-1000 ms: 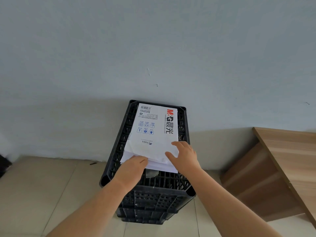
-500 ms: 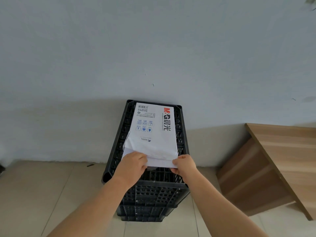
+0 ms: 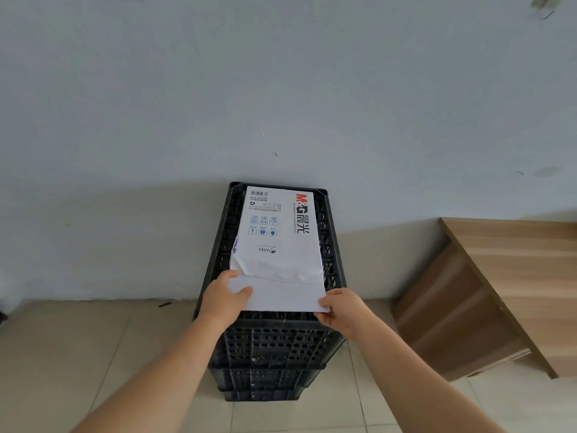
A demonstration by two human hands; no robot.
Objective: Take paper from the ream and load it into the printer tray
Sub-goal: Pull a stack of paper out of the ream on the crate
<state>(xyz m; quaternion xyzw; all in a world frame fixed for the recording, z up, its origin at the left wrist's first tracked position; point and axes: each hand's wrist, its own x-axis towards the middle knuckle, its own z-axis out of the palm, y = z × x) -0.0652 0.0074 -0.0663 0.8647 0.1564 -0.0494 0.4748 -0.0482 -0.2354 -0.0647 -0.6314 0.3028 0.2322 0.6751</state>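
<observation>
Right hand [image 3: 342, 309] and left hand [image 3: 223, 296]: fingers now pinching the near corners of a paper sheaf [image 3: 281, 295], sliding farther out of the opened ream [image 3: 278, 232] lying atop stacked black crates [image 3: 274, 348]; extraction underway, printer tray unseen.

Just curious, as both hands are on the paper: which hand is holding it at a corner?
The right hand. It pinches the near right corner of the paper sticking out of the ream wrapper; the left hand grips the left edge, further up beside the torn opening.
</observation>
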